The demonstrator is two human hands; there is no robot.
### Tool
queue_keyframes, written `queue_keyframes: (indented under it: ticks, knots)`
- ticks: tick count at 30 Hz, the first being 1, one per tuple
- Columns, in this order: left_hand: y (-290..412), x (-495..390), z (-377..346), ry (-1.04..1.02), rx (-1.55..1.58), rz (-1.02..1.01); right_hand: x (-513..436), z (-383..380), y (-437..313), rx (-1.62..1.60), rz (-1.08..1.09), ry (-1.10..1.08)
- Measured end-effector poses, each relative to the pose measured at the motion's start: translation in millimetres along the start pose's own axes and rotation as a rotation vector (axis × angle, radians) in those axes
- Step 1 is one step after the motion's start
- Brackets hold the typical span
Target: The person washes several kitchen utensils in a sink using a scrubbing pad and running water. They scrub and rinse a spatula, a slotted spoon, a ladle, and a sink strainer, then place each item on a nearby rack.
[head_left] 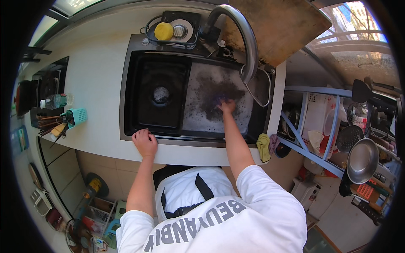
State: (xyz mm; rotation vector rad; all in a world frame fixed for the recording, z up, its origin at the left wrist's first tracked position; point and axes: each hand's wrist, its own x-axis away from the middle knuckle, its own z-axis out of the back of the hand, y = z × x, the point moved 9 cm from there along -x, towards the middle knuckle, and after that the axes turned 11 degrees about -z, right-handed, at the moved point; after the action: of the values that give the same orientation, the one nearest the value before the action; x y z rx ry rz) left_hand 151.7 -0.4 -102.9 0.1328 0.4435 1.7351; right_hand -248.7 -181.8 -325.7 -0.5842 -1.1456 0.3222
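Observation:
A black double-basin sink (pixel 124 95) is set into the white counter. Its right basin holds foamy water (pixel 202 114), with a darker patch where the suds part. My right hand (pixel 227 106) reaches into that patch, its fingertips under the surface. A faint purplish tint shows by the fingers, but whether they hold anything is hidden. My left hand (pixel 145 143) rests on the sink's front rim below the left basin, fingers bent over the edge and holding no loose object. In the left basin a drain (pixel 161 95) shows whitish suds. A curved metal faucet (pixel 248 41) arches over the right basin.
Behind the sink, a rack (pixel 189 44) holds a yellow sponge (pixel 164 31) and a strainer (pixel 180 31). Green (pixel 263 147) and purple cloths (pixel 273 144) hang at the front right corner. Leftward stand a plastic bottle (pixel 53 102) and a turquoise utensil holder (pixel 78 117). A blue shelf frame (pixel 332 126) flanks the right.

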Motion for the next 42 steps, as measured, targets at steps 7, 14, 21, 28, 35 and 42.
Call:
queue_keyframes:
  ticks: [7, 14, 21, 28, 35, 42]
  knots:
    - [0, 10, 9, 0.066, -0.031, 0.003, 192, 27, -135, 0.369, 1.152, 0.177]
    - [-2, 4, 6, 0.047, -0.043, -0.015, 203, 50, -133, 0.725, 0.847, 0.245]
    - [0, 7, -11, -0.073, -0.074, -0.031, 224, 94, -122, 0.283, 0.789, 0.283]
    - [126, -37, -34, -0.601, 1.278, 0.263, 273, 31, -72, -0.089, 0.190, -0.373]
    - [127, -54, 15, -0.680, 1.397, 0.383, 324, -7, -65, -0.118, 0.148, -0.566]
    - [98, -130, 61, -0.396, 1.516, 0.286, 345, 1, -82, -0.113, 0.435, -0.421]
